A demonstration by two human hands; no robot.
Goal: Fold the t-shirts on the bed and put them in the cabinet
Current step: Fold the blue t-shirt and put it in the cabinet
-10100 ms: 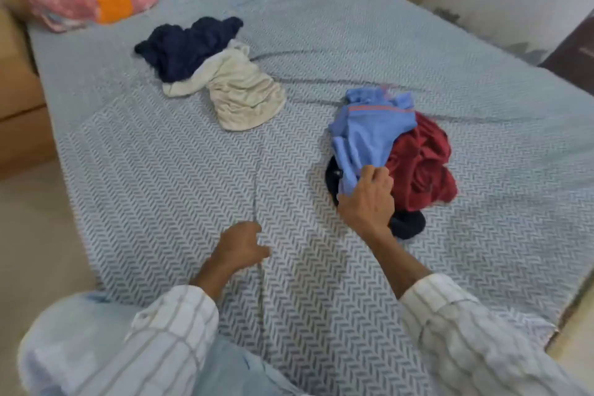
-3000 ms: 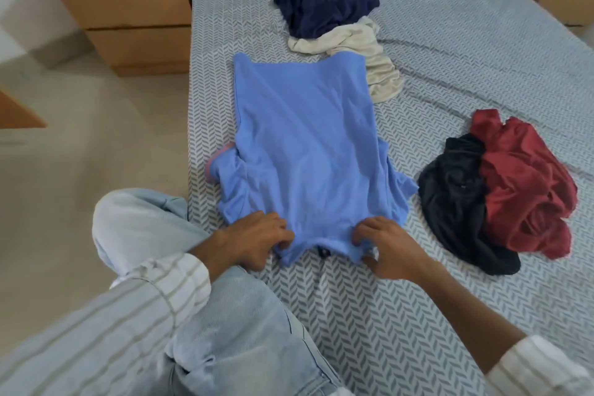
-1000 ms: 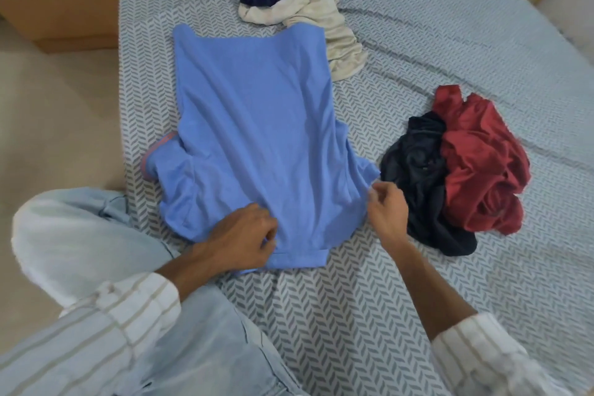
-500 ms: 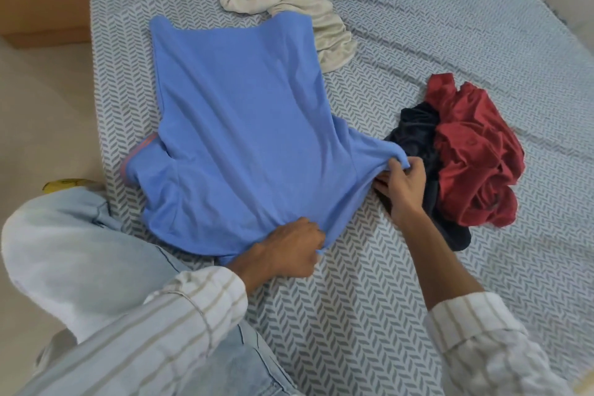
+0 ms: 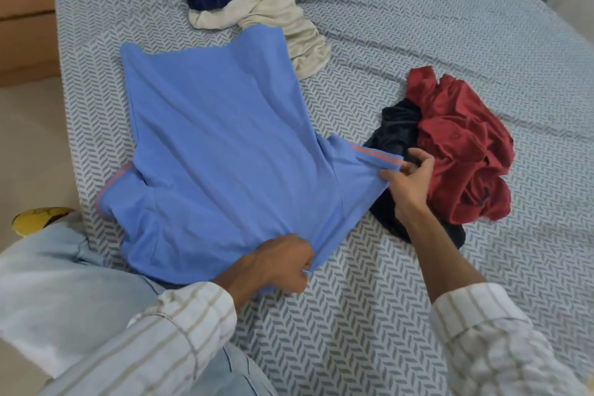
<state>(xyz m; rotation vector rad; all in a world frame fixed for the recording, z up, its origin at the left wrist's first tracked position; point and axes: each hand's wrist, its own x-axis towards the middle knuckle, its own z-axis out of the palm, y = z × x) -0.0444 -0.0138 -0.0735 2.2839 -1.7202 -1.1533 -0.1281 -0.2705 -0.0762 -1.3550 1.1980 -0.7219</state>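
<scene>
Head: blue t-shirt (image 5: pixel 221 145) between gripping hands

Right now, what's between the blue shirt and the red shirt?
In the head view, a dark crumpled shirt lies between the blue shirt and the red shirt; the right hand, pinching the blue sleeve, is above it.

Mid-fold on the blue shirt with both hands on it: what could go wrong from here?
The right hand pinches the blue t-shirt sleeve right against the dark t-shirt, which might get dragged along. The blue t-shirt's far corner overlaps the cream t-shirt; folding may catch it. The left hand bunches the near edge, risking a crooked fold.
</scene>
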